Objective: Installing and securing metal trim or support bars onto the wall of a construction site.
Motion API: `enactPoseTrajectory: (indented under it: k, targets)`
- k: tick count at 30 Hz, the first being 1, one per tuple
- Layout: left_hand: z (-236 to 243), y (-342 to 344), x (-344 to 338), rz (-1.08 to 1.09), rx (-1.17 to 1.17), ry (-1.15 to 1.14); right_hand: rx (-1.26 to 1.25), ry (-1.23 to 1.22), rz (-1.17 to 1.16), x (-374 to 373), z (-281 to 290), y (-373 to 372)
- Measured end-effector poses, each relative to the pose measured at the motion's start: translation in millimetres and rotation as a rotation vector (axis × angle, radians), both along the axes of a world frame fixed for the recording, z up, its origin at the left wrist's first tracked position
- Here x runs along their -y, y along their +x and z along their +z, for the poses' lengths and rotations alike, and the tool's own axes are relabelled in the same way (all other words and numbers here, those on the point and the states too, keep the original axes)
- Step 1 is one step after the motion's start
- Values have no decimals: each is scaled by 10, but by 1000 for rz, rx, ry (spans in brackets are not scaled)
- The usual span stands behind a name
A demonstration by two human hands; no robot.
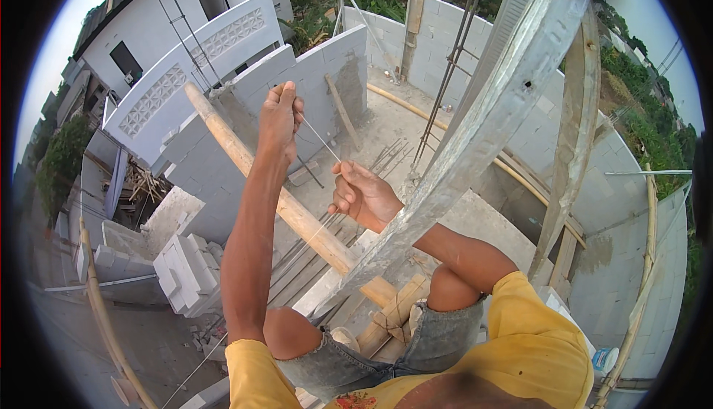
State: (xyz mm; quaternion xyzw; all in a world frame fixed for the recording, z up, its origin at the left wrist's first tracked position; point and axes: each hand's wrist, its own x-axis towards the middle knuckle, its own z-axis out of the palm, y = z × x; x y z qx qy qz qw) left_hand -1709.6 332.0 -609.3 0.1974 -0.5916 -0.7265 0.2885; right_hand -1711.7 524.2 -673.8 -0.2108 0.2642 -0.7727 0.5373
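A thin pale string (321, 139) is stretched between my two hands above a block-walled building site. My left hand (281, 119) is raised higher and farther out, its fingers pinched on the upper end of the string. Lower and to the right, my right hand (362, 195) pinches the string between thumb and forefinger, the other fingers curled. A long grey beam (483, 145) slants across in front of my right forearm and hides part of it. Below my hands runs a round wooden pole (304, 223), touching neither hand.
I sit high up, knees bent, over lashed timbers (394, 316). Stacked pale blocks (189, 275) stand at lower left. Upright steel rods (451, 67) rise beyond the beam. Grey block walls (330, 67) enclose the concrete floor (390, 123) below. A weathered plank (572, 142) leans at right.
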Motion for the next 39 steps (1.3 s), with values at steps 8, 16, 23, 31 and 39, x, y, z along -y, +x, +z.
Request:
enactPoseTrajectory:
  k: [8,16,23,31,39]
  targets:
    - [-183,818,1172,324,307,-130,-182,169,100,-114,-234,-65]
    - [-303,2135,1338,37,483,-480,-2,247,3,-62,-366,-178]
    - [-485,2588,849,-101,658,-692,72,489,-94,-28,-511,-247]
    - [-379,2505,919,-83,718,-966,8,402,36,-17,-457,-439]
    - [-30,1609,955,206,379,-1267,-665,584,227,-204,-537,-494]
